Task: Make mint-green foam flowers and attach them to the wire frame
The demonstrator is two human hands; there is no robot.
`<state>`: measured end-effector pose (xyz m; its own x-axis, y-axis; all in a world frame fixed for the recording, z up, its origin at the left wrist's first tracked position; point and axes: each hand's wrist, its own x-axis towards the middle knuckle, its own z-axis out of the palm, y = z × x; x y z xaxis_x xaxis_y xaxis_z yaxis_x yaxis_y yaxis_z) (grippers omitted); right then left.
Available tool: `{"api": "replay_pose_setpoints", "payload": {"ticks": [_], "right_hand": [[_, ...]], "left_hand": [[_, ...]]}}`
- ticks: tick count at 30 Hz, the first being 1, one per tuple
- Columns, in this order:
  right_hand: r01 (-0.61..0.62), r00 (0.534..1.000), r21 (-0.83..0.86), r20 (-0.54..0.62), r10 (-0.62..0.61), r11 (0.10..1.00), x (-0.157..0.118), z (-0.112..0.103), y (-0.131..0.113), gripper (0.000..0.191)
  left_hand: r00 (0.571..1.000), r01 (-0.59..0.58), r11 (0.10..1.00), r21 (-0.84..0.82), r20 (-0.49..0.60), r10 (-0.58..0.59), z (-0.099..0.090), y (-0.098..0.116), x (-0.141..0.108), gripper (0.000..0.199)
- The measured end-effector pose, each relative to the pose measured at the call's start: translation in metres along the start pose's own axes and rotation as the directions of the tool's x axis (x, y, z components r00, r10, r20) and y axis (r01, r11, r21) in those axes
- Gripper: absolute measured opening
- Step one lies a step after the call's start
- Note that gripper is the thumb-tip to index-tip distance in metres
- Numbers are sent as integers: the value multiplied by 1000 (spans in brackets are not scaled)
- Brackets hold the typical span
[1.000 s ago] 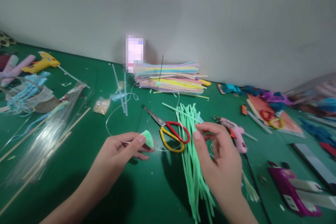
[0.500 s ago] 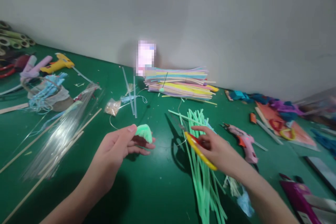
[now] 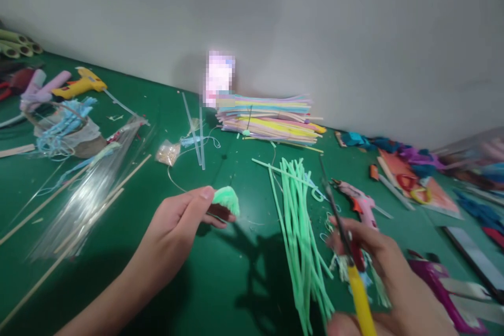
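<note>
My left hand (image 3: 179,220) pinches a small light-green fuzzy piece (image 3: 226,200) between thumb and fingers, just above the green table (image 3: 220,283). A thin wire trails from it to the left. My right hand (image 3: 378,262) grips a pair of scissors (image 3: 350,260) with red and yellow handles, lifted off the table, blades pointing up and away. A loose bundle of light-green pipe cleaners (image 3: 301,226) lies between the two hands.
A pink glue gun (image 3: 360,205) lies right of the bundle. Stacked pastel pipe cleaners (image 3: 268,121) sit at the wall. A clear bag of wooden sticks (image 3: 82,194) and a yellow glue gun (image 3: 81,84) lie left. A magenta packet (image 3: 444,289) lies at right.
My right hand picked the scissors up off the table and carried them to the right and toward me. My left hand kept holding the green piece nearly still.
</note>
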<state>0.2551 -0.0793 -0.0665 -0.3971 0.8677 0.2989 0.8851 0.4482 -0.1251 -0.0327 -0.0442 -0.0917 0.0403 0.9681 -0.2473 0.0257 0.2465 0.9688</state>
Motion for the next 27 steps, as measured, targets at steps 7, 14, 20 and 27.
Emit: {"api": "replay_pose_setpoints", "payload": {"ticks": [7,14,20,27], "right_hand": [[121,984,-37,135,-115,992,-2,20,-13,47],[158,979,-22,132,-154,987,3,30,-26,46],[164,984,-61,79,-159,985,1,34,-31,46],[174,983,-92,70,-168,980,1,31,-37,44]], "left_hand": [[999,3,993,120,-41,2,1,-3,0,50],[997,-75,994,83,14,75,1,-8,-2,47],[980,196,966,-169,49,-190,4,-2,1,35],[959,277,902,-331,41,-279,6,5,1,36]]}}
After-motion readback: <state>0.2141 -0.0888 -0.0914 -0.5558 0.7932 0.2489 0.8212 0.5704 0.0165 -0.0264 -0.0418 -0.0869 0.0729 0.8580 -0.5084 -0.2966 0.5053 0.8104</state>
